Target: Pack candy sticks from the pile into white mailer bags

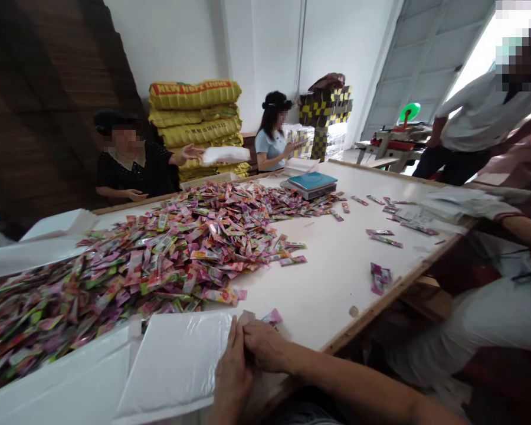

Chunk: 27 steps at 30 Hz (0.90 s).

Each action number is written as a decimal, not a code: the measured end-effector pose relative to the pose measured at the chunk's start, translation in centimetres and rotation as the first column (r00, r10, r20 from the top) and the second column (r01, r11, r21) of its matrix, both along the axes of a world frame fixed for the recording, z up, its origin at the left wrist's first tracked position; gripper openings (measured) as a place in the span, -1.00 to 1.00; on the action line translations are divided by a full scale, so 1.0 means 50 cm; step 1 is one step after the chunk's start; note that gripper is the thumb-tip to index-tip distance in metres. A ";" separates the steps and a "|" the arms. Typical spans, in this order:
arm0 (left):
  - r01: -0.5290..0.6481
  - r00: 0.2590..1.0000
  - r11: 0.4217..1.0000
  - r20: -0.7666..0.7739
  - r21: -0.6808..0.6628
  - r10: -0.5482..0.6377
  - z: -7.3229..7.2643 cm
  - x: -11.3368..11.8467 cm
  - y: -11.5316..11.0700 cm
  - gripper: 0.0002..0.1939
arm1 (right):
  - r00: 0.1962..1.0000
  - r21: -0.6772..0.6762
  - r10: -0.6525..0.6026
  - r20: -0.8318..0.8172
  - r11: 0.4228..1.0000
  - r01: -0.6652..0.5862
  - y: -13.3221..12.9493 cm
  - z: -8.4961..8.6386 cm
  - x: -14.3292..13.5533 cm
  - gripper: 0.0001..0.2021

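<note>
Grip of the left hand [230,366] lies, fingers together, along the right edge of a smooth, glossy, rectangular white packet [177,354], while that of the right hand [265,345] curls beside it; what either grasps cannot be told. Handling appears centred on that edge, at the surface's [327,260] near edge, beside heaped slim, shiny sachets [159,260].
</note>
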<state>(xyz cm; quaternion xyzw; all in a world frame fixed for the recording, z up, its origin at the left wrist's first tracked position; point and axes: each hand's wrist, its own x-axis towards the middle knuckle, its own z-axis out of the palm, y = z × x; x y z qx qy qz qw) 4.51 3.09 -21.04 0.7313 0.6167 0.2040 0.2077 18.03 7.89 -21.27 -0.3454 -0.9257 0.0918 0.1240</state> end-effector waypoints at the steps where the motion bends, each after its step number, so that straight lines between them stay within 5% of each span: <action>1: 0.004 1.000 1.000 0.002 0.002 -0.004 -0.001 -0.003 0.001 -0.17 | 0.998 -0.031 0.058 0.019 0.998 -0.058 0.002 0.010 0.003 -0.74; 4: 0.028 1.000 0.999 -0.013 0.018 -0.028 0.015 -0.007 -0.006 -0.16 | 0.985 -0.080 0.171 -0.019 0.982 -0.172 -0.003 0.050 0.044 -0.59; 8: 0.074 0.987 0.992 -0.136 -0.101 -0.087 0.062 0.001 -0.030 -0.10 | 0.998 -0.104 -0.058 0.034 0.993 0.061 -0.020 0.055 0.131 -0.34; 14: 0.095 0.992 0.983 -0.066 -0.154 -0.106 0.094 0.012 -0.029 -0.13 | 0.983 -0.083 -0.061 -0.176 0.995 0.047 -0.044 -0.016 0.152 -0.48; 21: 0.160 0.981 0.986 0.113 -0.038 -0.155 0.086 0.020 -0.007 -0.15 | 0.999 0.107 0.014 -0.029 0.994 -0.010 -0.016 0.051 0.125 -0.69; 25: 0.142 0.986 0.988 0.096 -0.067 -0.135 0.069 0.023 -0.006 -0.17 | 0.988 -0.060 0.136 -0.077 0.988 -0.141 -0.010 0.061 0.096 -0.71; 27: 0.135 0.989 0.987 0.068 -0.087 -0.129 0.066 0.017 -0.012 -0.16 | 0.972 -0.226 0.149 -0.182 0.956 -0.189 -0.014 0.060 0.105 -0.57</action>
